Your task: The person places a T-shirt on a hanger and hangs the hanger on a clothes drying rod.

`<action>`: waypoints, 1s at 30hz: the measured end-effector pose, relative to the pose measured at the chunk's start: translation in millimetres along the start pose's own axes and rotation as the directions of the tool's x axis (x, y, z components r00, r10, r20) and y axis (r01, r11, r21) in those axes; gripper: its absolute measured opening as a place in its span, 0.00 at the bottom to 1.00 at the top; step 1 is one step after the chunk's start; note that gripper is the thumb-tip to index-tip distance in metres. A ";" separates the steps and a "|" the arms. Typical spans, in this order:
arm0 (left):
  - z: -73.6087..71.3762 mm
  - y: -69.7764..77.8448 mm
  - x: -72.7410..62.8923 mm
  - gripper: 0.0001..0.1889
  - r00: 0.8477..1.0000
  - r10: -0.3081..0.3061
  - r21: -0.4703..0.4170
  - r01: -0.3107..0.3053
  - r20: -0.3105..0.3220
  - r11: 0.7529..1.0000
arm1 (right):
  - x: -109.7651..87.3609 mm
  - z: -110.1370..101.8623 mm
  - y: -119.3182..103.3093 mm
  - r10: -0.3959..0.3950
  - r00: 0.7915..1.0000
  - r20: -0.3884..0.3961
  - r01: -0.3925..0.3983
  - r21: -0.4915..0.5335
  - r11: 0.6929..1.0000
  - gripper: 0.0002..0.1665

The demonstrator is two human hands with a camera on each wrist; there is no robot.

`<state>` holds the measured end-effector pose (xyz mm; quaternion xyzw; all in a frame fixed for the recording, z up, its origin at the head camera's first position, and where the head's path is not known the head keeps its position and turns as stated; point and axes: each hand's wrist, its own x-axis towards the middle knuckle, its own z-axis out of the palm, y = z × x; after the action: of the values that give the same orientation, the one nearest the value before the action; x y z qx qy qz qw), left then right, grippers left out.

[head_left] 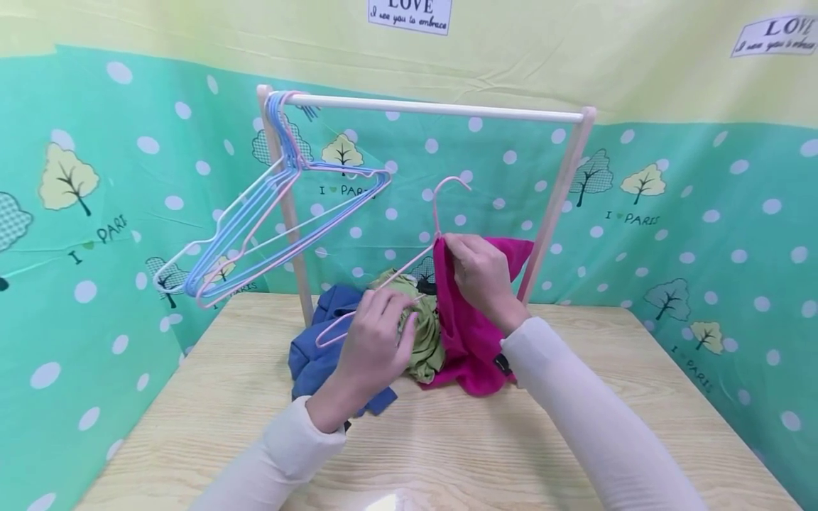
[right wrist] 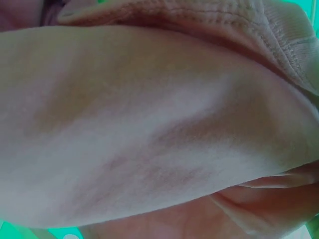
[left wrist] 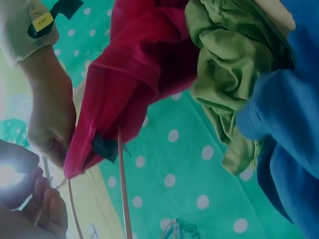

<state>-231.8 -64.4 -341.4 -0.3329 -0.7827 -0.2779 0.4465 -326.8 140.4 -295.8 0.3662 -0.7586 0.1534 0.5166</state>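
A pink clothes hanger (head_left: 437,213) is held up above the table, its hook free in the air. My left hand (head_left: 377,337) grips it along its lower left part. My right hand (head_left: 479,273) pinches the edge of a magenta garment (head_left: 469,348) close to the hanger's neck. One side of the hanger runs into the magenta cloth (left wrist: 129,64), as the left wrist view shows; the hidden end cannot be seen. The garment's lower part sags to the table. Pale cloth and skin fill the right wrist view, hiding that hand's fingers.
A rack with a white rail (head_left: 434,108) and wooden posts stands behind. Several blue, pink and white hangers (head_left: 255,206) hang at its left end. Crumpled green cloth (head_left: 424,341) and blue cloth (head_left: 313,362) lie on the wooden table (head_left: 211,426).
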 end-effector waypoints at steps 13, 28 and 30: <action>36.5 9.0 7.8 0.10 0.981 -0.122 -0.057 0.132 0.150 0.990 | -2.2 1.5 11.0 0.025 1.000 -0.019 -0.025 -0.021 0.999 0.11; 70.4 18.1 8.9 0.12 0.903 -0.188 0.048 0.184 0.386 0.982 | -1.9 5.9 10.8 0.035 0.999 -0.011 -0.035 -0.030 0.999 0.12; 74.6 15.5 7.6 0.08 0.923 -0.124 0.027 0.123 0.364 0.992 | -2.6 6.5 10.8 0.029 1.000 -0.008 -0.029 -0.028 0.999 0.12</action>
<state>-261.1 2.0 -365.8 -0.3281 -0.8718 -0.2376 0.2756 -338.4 144.8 -299.3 0.3473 -0.7641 0.1515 0.5221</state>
